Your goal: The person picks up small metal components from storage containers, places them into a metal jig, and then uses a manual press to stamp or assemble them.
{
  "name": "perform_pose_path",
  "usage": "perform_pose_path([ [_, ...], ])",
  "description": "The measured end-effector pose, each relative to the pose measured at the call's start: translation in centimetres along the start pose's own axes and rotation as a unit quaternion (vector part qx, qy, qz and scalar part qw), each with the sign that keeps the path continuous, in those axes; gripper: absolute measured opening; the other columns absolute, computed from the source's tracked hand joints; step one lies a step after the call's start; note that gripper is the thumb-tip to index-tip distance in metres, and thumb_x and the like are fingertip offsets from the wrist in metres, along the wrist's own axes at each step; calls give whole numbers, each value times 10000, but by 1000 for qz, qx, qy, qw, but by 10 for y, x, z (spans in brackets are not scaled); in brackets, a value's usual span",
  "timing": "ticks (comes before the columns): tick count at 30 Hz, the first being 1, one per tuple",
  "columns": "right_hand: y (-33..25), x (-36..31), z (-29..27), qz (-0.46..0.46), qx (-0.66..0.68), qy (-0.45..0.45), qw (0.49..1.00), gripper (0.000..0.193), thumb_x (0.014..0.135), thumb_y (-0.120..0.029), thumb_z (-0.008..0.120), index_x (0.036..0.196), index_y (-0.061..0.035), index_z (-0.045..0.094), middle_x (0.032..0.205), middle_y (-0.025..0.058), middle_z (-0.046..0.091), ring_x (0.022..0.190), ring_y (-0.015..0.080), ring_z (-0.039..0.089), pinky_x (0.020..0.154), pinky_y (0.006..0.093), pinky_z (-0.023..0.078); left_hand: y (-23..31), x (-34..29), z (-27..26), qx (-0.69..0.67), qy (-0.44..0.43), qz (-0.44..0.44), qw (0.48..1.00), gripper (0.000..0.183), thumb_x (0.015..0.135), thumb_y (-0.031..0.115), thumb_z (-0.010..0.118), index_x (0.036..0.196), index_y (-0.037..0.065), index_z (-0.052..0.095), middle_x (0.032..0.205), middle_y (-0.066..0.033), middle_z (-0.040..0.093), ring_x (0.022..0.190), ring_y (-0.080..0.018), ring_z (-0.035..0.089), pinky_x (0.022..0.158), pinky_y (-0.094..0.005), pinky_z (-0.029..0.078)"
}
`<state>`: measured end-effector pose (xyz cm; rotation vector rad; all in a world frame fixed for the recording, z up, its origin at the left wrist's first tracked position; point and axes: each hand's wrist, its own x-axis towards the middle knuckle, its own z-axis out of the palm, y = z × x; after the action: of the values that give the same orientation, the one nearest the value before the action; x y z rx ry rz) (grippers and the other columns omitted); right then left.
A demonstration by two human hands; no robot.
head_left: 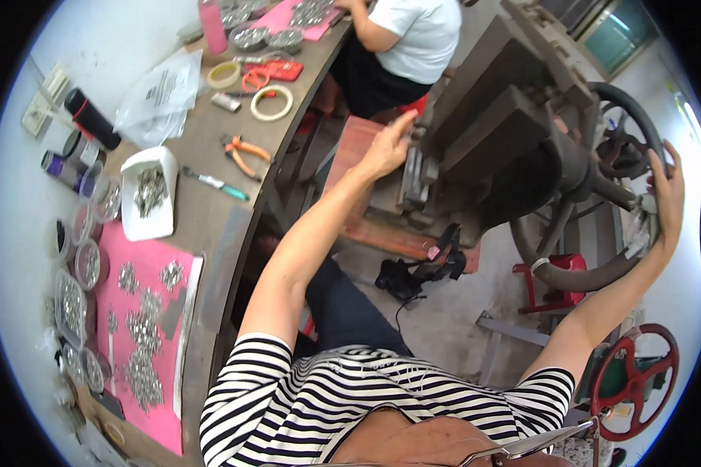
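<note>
My left hand [388, 148] reaches to the metal die block [420, 177] at the front of a large dark hand press [487, 124]. Its index finger is stretched out beside the block, and I see nothing held in it. On the right, my right hand [667, 194] lies around the rim of the press's big dark handwheel [635, 117]. A crumpled pale wrapping [641, 226] is on the wheel close to that wrist. The press stands on a worn reddish bench [352, 152]. Dark straps or cable [413, 276] hang by the bench's near edge.
Along the left runs a workbench [230, 214] with orange-handled pliers [245, 156], tape rolls [271, 103], a white tray [128, 226] of metal parts and a pink sheet [167, 257] with small parts. Another person [413, 43] sits beyond. A red handwheel [635, 381] stands lower right.
</note>
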<state>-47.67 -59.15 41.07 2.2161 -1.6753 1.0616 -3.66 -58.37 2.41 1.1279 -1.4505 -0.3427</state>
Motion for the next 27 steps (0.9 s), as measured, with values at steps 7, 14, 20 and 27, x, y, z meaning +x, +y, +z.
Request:
perform_pose_path([
  [7,-26,-14,15,12,90,-16,996,514,915,-312,729,1330,-47,583,849,48,647,677,122,588,616,279,478,20,-27,-48,104,-219,-6,970,633,707,224,851,1283,58,647,1143,-143,565,1162,-360,542,1003,-434,443],
  [14,-31,-39,22,-112,-90,215,966,345,932,-217,692,1215,-25,641,1038,186,692,900,311,667,843,415,508,84,-58,-29,183,-134,109,968,263,817,134,761,1043,41,661,1000,-108,565,1018,-325,541,926,-447,396],
  [20,-148,-175,131,-287,283,-55,914,347,770,-67,769,1105,-48,684,1047,100,681,946,273,643,878,395,516,119,-135,-87,223,2,52,974,254,816,108,741,1045,51,649,982,-122,591,953,-339,549,863,-439,406],
  [27,-277,-296,292,-458,416,-267,739,556,815,-160,773,1256,76,528,1109,225,585,1028,393,566,902,462,460,194,-267,-169,364,202,-101,904,281,785,72,759,1044,33,658,1029,-139,636,1002,-341,582,890,-438,442],
])
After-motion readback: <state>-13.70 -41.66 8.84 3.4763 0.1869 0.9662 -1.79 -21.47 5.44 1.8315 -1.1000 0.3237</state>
